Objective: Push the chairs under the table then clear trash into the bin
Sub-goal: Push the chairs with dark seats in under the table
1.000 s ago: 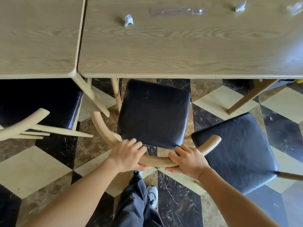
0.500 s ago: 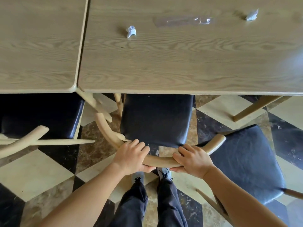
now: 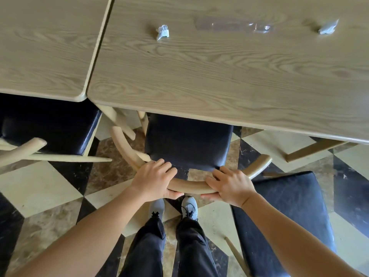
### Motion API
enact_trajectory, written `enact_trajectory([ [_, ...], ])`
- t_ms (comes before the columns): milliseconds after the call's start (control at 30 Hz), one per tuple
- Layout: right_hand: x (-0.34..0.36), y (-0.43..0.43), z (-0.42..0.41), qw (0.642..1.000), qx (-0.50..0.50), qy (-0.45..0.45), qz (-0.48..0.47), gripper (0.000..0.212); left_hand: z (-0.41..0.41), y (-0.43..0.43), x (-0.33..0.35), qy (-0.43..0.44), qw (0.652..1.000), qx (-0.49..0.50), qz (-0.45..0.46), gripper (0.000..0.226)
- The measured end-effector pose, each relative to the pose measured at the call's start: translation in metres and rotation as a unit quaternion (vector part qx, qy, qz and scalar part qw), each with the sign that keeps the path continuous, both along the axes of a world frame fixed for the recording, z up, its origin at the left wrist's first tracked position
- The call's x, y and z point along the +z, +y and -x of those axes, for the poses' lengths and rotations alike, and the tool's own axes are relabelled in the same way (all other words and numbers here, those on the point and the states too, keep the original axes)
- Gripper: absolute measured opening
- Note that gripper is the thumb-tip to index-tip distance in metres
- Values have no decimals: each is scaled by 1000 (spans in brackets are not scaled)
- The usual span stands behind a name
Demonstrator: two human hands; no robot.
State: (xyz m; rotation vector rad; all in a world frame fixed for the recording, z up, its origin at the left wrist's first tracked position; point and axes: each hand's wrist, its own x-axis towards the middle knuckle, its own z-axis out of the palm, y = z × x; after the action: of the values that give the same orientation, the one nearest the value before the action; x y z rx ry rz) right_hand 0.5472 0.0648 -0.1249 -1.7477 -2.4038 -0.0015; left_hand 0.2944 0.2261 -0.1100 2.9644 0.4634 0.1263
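Now my left hand [image 3: 153,177] and right hand [image 3: 231,186] grip the middle chair's [image 3: 187,142] curved back rail [image 3: 191,186]
Both hands wrap the rail, fingers over the top and thumbs underneath; its black seat sits partly beneath the near edge of the surface [image 3: 219,82]. A crumpled wrapper [image 3: 163,32], a clear plastic strip [image 3: 235,27] and a second crumpled wrapper [image 3: 328,28] lie toward the far edge, while another chair [image 3: 289,212] stands out at my right

The marble floor [image 3: 40,186] is tiled in cream, brown and black triangles. A pale wood-grain tabletop [image 3: 219,76] sits edge to edge with a second tabletop [image 3: 44,47].
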Motion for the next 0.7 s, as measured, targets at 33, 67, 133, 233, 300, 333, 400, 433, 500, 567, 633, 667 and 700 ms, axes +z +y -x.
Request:
enact_trajectory([
  [33,1,3,-3,1000,3,3,-4,51,-2,3,0,-2,1000,-1,3,62],
  [67,2,7,-5,1000,6,6,-8,51,-4,6,0,-2,1000,-5,7,62],
  [133,4,14,-8,1000,9,10,-14,51,-6,14,-2,2,1000,-15,9,63],
  [233,4,22,-11,1000,12,7,-25,50,-8,24,-3,1,1000,-29,11,62],
  [300,1,23,-11,999,11,10,-29,49,-8,25,-4,-9,999,-34,12,61],
  [333,0,23,-11,999,9,12,-28,49,-8,25,-4,-13,999,-34,14,62],
  [400,-3,22,-11,999,9,15,-26,49,-8,24,-6,-19,999,-30,15,62],
  [433,-4,22,-11,1000,11,17,-24,50,-9,24,-6,-22,999,-28,12,62],
  [500,-5,22,-12,1000,14,17,-20,51,-10,24,-6,-32,999,-24,7,60],
  [567,-5,22,-11,1000,10,15,-20,52,-10,22,-6,-45,999,-20,3,59],
  [633,-6,20,-9,1000,2,14,-19,52,-9,20,-6,-54,999,-8,0,58],
  [667,-7,20,-8,1000,-2,16,-18,51,-9,19,-5,-57,998,-3,-1,57],
  [700,-8,19,-7,1000,-5,18,-16,51,-9,19,-5,-59,998,1,-2,57],
])
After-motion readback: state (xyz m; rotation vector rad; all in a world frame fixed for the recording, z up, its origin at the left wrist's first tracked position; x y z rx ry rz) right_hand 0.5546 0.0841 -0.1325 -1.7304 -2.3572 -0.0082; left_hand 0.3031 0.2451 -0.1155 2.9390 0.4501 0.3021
